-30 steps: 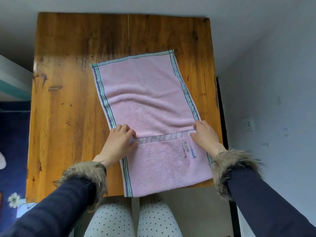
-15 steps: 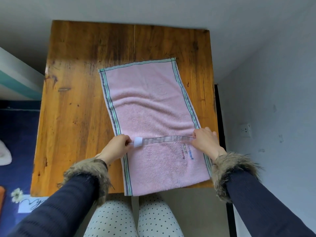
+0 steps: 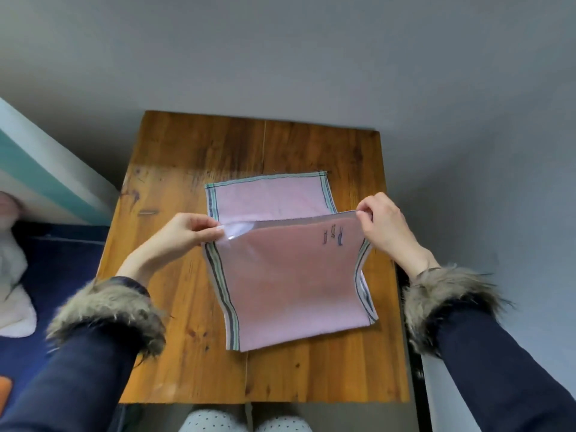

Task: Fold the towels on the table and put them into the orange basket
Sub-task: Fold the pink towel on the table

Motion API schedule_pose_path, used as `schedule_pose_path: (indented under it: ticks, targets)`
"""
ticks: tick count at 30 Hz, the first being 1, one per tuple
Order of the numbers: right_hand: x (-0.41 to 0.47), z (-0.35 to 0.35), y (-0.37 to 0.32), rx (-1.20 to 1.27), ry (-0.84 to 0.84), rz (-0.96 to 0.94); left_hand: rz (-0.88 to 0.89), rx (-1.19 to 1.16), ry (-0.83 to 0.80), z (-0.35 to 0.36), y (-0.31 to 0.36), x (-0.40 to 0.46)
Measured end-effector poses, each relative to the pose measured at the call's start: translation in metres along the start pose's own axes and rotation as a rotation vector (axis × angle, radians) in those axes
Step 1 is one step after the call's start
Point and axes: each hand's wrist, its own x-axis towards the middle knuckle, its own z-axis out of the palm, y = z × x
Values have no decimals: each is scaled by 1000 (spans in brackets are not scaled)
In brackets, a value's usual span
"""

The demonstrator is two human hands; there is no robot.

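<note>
A pink towel (image 3: 293, 285) with striped green and grey side borders lies on the wooden table (image 3: 174, 307). Its near end is lifted and carried over towards the far end, which still lies flat. My left hand (image 3: 184, 232) pinches the left corner of the raised grey hem. The right corner of that hem is pinched by my right hand (image 3: 385, 232). A small embroidered mark shows near the right hand. An orange patch (image 3: 4, 389) at the bottom left edge may be the basket; too little shows to tell.
A grey wall runs behind and to the right of the table. A teal and white panel (image 3: 37, 182) leans at the left. On the left, something white (image 3: 12, 282) lies on a dark blue floor mat (image 3: 62, 263). My knees in dotted fabric show below the table's near edge.
Both hands have lifted the towel's near hem off the table and carried it up and away from me. The camera has tilted back, so more of the table's near part shows.
</note>
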Motion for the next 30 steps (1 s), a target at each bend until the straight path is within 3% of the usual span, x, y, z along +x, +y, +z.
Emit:
schedule_pose_path:
  ticks: [6, 11, 20, 30]
  targets:
    - [82, 9, -13, -37, 106, -50, 47, 137, 374, -18, -6, 79]
    - [137, 42, -2, -130, 107, -12, -27, 212, 497, -18, -34, 131]
    - [196, 107, 28, -87, -50, 27, 25, 383, 478, -16, -81, 191]
    - [199, 118, 35, 18, -168, 27, 67, 252, 401, -17, -82, 187]
